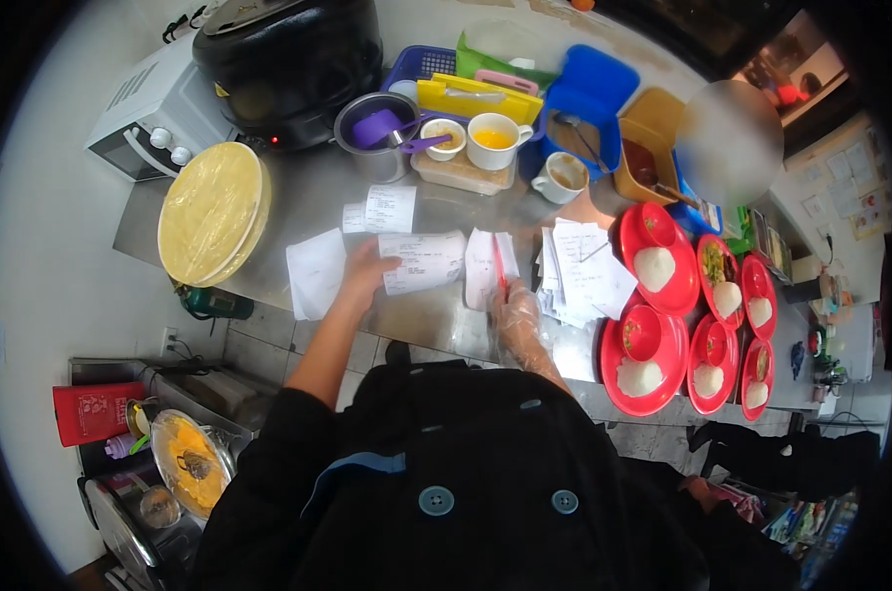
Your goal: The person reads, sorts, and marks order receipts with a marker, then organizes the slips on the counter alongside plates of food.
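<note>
My left hand (365, 271), bare, pinches the left edge of a curled printed receipt (424, 264) above the steel counter (421, 330). In a clear plastic glove, my right hand (518, 313) grips a red pen (499, 258). The pen lies over a narrow paper slip (479, 266), and whether its tip touches the paper I cannot tell. Left of my left hand lie blank-looking white papers (313, 271), with a smaller printed receipt (389, 209) behind. A stack of handwritten slips (586, 268) rests right of my right hand.
Several red plates (653, 387) with rice mounds and small bowls line the right side. At the back stand a black cooker (288, 74), a steel pot (377, 158), a white mug (561, 179) and a blue container (594, 89). Wrapped yellow discs (213, 212) overhang the left edge.
</note>
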The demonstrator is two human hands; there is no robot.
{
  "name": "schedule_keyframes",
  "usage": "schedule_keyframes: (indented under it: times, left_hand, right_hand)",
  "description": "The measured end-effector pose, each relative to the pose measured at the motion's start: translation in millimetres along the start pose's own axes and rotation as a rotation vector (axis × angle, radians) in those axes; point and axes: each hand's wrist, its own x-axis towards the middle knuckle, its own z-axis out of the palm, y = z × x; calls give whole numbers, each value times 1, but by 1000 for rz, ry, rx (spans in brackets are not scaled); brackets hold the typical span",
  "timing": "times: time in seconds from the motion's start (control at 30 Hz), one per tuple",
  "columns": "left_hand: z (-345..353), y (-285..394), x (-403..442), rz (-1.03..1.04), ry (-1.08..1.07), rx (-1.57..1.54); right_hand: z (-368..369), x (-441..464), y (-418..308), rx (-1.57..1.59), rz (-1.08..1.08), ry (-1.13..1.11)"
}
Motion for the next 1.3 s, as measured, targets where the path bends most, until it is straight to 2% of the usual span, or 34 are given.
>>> schedule_keyframes:
  times: [0.07,0.13,0.2,0.33,0.47,0.53,0.57,0.63,0.67,0.73,0.77,0.8,0.87,0.93,1.0,1.13,1.3]
  left_hand:
    - [-2,-1,4,22,16,-42]
    - [-7,-1,8,43,28,-84]
    - [-14,4,8,31,76,-179]
    - [-19,22,-5,-79,195,-90]
    - [-36,13,3,-47,131,-66]
    - [-38,15,4,-82,204,-67]
    - [-36,18,4,-83,207,-68]
    - [-27,25,5,-125,282,-25]
    - [-23,20,9,-127,279,-23]
    - [-13,6,19,198,478,468]
    - [2,24,3,206,443,578]
    - [8,23,2,207,441,577]
    - [16,22,0,285,327,594]
    - [26,18,-2,356,355,635]
    - [29,5,3,446,228,519]
    - [16,-5,15,471,293,578]
    - [-12,9,13,343,215,508]
  right_hand:
    - [1,1,1,-1,10,15]
    - [-3,1,-3,41,118,-41]
    - [-2,2,0,33,99,-27]
    - [-6,5,-5,2,140,-54]
    - [-19,3,-14,-154,109,-39]
    - [-36,1,-24,-252,-34,-97]
    - [-43,2,-32,-252,-35,-100]
    - [-53,3,-42,-390,-338,-26]
    - [-47,6,-39,-390,-335,-25]
    - [-28,17,-36,-337,-500,159]
    - [-23,25,-45,-408,-330,-75]
    - [-17,30,-54,-410,-329,-73]
    - [-6,39,-68,-519,-211,-229]
    - [2,45,-70,-535,-152,-252]
    - [6,47,-68,-548,-94,-278]
    - [-2,48,-58,-524,-27,-256]
    - [-11,48,-45,-529,7,-203]
